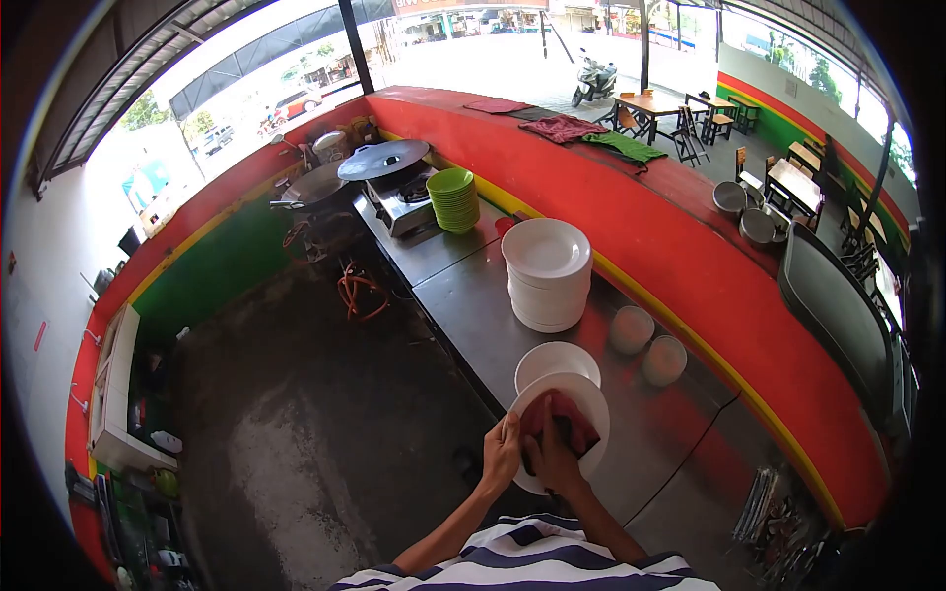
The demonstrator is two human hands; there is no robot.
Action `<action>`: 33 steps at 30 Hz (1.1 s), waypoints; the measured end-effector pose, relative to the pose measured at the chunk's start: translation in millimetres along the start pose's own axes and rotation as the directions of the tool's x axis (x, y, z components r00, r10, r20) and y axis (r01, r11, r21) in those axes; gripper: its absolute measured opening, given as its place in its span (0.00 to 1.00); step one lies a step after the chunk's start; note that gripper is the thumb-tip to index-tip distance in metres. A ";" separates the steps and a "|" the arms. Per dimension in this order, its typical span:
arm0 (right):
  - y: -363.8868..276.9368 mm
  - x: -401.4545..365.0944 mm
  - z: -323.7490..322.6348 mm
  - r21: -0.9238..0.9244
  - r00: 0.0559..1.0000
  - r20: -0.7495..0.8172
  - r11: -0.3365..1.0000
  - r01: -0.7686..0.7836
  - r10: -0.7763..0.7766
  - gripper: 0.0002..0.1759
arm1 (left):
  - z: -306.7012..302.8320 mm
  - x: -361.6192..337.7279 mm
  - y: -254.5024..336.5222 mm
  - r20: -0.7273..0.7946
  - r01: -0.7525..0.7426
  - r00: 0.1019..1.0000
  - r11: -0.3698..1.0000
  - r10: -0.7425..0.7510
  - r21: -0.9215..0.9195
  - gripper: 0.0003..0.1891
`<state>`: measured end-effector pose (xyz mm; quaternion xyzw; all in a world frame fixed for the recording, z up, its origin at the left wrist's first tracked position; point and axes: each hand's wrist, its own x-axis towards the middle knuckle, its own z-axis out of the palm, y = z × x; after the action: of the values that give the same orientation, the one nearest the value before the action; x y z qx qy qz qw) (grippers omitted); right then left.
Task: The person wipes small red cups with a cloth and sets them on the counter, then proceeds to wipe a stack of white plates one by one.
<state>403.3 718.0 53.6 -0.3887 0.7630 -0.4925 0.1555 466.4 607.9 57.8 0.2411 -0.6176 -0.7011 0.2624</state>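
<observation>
My left hand (503,450) grips the left rim of a white plate (592,402), which is tilted up in front of me. My right hand (555,461) presses a dark red cloth (581,426) against the plate's inner face; its fingers are partly hidden in the folds. Just beyond the held plate, another white plate or small stack (557,361) lies on the metal counter (468,295). Farther along stands a tall stack of white plates (548,281). Two whitish round containers (632,330) sit to its right.
Green bowls or plates (454,202) are stacked beside a stove (404,202) bearing a large lid (383,159). A red wall (631,197) borders the counter, with cloths (562,128) and metal pots (757,227) on its ledge. Cutlery (764,507) lies at lower right.
</observation>
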 end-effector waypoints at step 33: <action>8.5 -28.3 8.2 -0.240 0.993 0.094 0.966 0.091 -0.070 0.46 | -39.3 24.6 39.6 -0.058 -0.064 0.996 0.996 0.061 -0.054 0.24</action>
<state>423.0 735.7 38.3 -0.4559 0.7942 -0.3838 0.1186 476.9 558.5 92.0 0.2340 -0.5973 -0.7025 0.3083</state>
